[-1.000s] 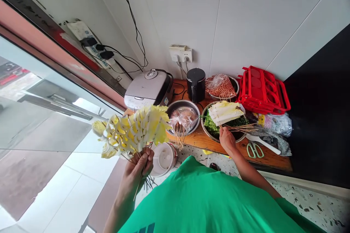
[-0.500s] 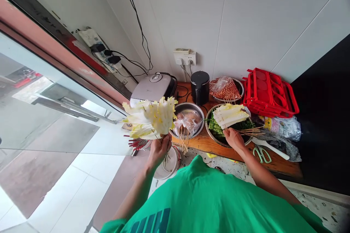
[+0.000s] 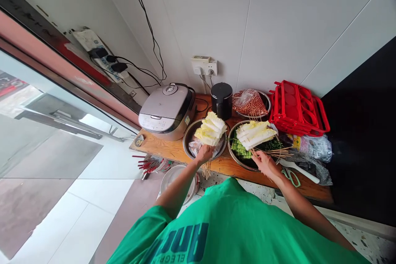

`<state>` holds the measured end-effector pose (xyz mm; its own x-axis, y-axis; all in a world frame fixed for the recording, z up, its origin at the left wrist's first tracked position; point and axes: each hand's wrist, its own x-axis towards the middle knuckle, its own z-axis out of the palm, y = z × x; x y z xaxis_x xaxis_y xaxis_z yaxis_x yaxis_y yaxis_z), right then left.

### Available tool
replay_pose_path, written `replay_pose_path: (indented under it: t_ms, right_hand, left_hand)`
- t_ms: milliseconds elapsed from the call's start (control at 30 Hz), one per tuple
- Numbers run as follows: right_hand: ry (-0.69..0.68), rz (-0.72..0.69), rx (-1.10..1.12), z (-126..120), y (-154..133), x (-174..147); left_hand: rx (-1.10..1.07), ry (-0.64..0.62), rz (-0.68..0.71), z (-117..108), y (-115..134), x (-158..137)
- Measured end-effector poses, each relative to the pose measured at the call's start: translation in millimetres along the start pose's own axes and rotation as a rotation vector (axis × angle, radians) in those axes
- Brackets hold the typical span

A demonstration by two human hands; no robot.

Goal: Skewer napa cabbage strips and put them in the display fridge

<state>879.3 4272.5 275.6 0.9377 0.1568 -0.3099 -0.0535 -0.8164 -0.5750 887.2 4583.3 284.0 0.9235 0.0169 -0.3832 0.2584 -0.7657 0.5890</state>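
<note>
My left hand (image 3: 205,153) is closed round the sticks of a bunch of cabbage skewers (image 3: 212,128), pale leaves with yellow edges. It holds them over a metal bowl (image 3: 186,147) that contains a plastic-wrapped bundle of skewers (image 3: 206,170), partly hidden by the hand. My right hand (image 3: 265,163) grips the sticks of other cabbage skewers (image 3: 256,133), whose leaves lie on top of a second bowl (image 3: 234,159). Under those leaves are green vegetable skewers (image 3: 240,148), with bare sticks (image 3: 280,152) pointing right.
A rice cooker (image 3: 167,109), a black jug (image 3: 222,98), a bag of peanuts (image 3: 251,102) and red plastic racks (image 3: 297,107) stand along the wall. Scissors (image 3: 291,176) and a white-handled tool (image 3: 301,171) lie at right. A bucket (image 3: 177,181) is below the bench (image 3: 163,148).
My left hand has moved right with its cabbage skewers, from before the rice cooker to over the left bowl. My right hand stays at the right bowl, slightly lower.
</note>
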Motion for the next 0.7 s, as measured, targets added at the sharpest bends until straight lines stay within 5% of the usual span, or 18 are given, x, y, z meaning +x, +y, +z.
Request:
replay_pose_path:
  t_ms: [167, 467, 700]
  right_hand:
    - [-0.01, -0.014, 0.032, 3, 1, 0]
    - [0.01, -0.037, 0.018, 2, 0, -15]
    - [0.02, -0.002, -0.014, 6, -1, -24]
  left_hand:
    - [-0.045, -0.127, -0.045, 5, 3, 14]
    - [-0.022, -0.082, -0.141, -8, 9, 7]
    - [-0.058, -0.283, -0.184, -12, 14, 17]
